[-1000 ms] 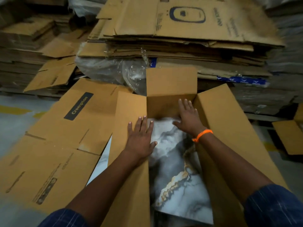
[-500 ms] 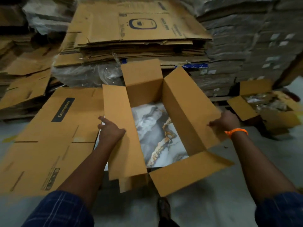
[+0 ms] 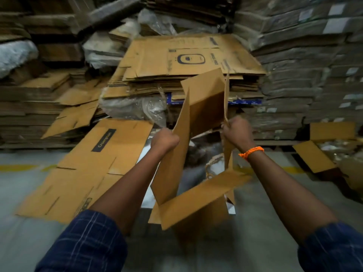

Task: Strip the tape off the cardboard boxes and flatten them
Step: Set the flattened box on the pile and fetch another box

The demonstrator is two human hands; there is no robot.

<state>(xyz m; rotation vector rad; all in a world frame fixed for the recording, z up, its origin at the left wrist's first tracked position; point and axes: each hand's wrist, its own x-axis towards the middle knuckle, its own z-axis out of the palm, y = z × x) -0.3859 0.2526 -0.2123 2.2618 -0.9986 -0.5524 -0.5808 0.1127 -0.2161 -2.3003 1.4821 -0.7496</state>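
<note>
Head view: the left hand (image 3: 164,139) sits just left of the frame's centre, fist closed around the upper edge of the left wall of an open cardboard box (image 3: 193,154). The right hand (image 3: 236,132), right of centre, is closed on the box's opposite wall, seen almost edge-on; an orange wristband (image 3: 250,152) circles that wrist. The box fills the middle of the frame, tilted, its lower flaps (image 3: 200,197) splayed toward the bottom centre above the grey floor (image 3: 265,222). The frame is motion-blurred, so tape on the box cannot be made out.

At lower left a flattened carton (image 3: 82,169) lies on the floor, its black label (image 3: 103,140) reading "Crompton". In the upper centre a stack of flattened cartons (image 3: 176,75) carries a dark oval logo (image 3: 191,59); its small print is unreadable.
</note>
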